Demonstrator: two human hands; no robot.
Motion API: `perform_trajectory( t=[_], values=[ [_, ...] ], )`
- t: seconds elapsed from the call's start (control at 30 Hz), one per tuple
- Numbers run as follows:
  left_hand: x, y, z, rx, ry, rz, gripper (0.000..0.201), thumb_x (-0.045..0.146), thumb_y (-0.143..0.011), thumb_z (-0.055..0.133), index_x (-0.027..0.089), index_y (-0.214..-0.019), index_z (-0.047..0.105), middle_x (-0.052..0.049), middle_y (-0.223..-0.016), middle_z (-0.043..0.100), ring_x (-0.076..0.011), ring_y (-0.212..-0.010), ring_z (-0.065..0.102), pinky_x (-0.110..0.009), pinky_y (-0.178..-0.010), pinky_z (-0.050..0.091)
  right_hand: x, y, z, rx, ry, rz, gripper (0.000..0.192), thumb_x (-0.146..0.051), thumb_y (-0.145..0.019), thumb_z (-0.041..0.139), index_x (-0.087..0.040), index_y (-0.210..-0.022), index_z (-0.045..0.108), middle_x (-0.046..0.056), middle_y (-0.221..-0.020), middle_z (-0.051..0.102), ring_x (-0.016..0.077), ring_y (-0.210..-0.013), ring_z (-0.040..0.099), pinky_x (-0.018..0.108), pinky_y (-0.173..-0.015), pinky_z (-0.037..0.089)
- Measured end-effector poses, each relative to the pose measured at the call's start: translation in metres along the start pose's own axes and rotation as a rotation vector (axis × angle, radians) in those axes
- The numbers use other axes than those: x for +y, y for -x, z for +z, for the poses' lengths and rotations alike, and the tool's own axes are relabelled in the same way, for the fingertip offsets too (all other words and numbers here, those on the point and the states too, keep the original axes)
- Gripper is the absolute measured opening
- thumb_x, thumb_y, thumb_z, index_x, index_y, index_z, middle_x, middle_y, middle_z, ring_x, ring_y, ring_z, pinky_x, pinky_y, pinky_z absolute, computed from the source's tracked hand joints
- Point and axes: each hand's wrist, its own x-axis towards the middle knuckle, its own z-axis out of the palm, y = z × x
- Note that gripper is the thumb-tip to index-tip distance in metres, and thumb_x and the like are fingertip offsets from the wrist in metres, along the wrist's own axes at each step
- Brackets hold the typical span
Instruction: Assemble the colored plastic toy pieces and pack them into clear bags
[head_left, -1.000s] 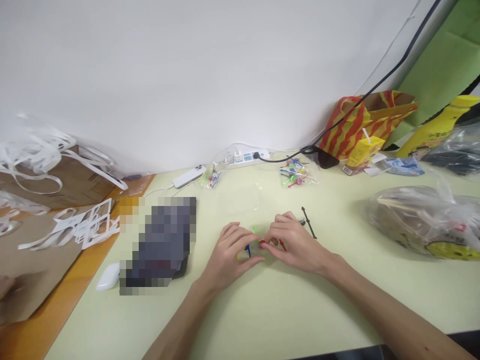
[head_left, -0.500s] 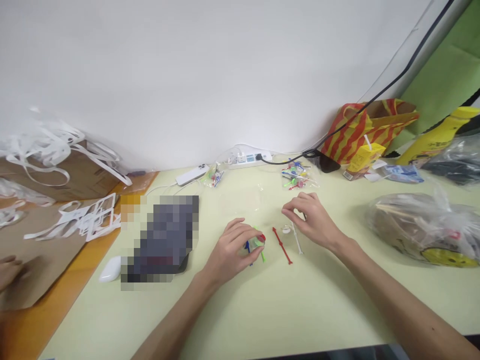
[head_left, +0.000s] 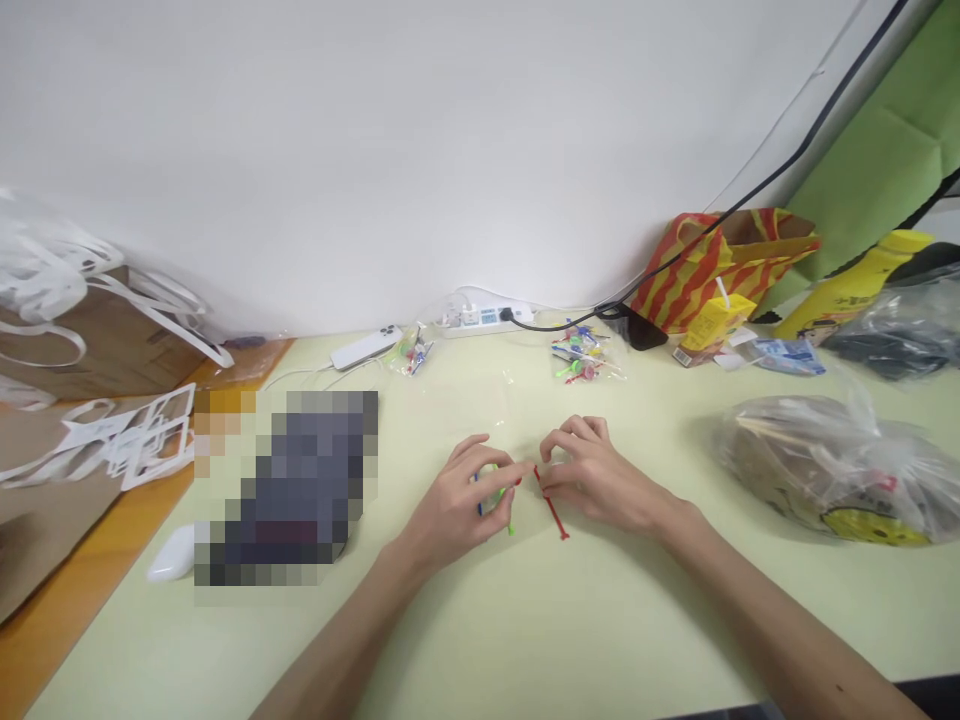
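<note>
Left hand [head_left: 459,497] grasps slim green plastic rod [head_left: 511,526]; right hand [head_left: 592,477] at slim red plastic rod [head_left: 556,516], grip unclear to me. Both well back from near edge of pale-green surface [head_left: 555,640]. Loose pinch could drop green; stray knuckle, nudge red.

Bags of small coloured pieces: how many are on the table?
2. One bag lies left of the power strip; the other bag lies to the strip's right, left of the drink carton. More could be hidden.
</note>
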Motion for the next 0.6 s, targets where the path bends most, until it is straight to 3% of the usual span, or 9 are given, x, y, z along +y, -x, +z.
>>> perform_trajectory(
  t=[0.23, 0.6],
  values=[
    [0.0047, 0.0074, 0.0013, 0.003, 0.116, -0.114, 0.038, 0.007, -0.089, 0.055, 0.025, -0.121, 0.065, -0.008, -0.112, 0.068, -0.0196, -0.104, 0.067, -0.035, -0.089, 0.058, 0.0022, 0.0002, 0.0013, -0.025, 0.009, -0.034, 0.020, -0.013, -0.092, 0.064, -0.029, -0.085, 0.076, 0.004, -0.111, 0.063, 0.0253, -0.106, 0.046, 0.045, -0.088, 0.027],
    [0.0067, 0.0071, 0.0010, 0.007, 0.158, -0.133, 0.029, 0.016, -0.092, 0.065, 0.022, -0.121, 0.065, -0.009, -0.120, 0.068, -0.0199, -0.108, 0.068, -0.034, -0.092, 0.059, 0.0003, -0.0014, 0.0072, -0.041, -0.029, -0.044, 0.022, -0.011, -0.092, 0.062, -0.027, -0.084, 0.074, 0.004, -0.107, 0.065, 0.0238, -0.104, 0.047, 0.045, -0.090, 0.027]
  ],
)
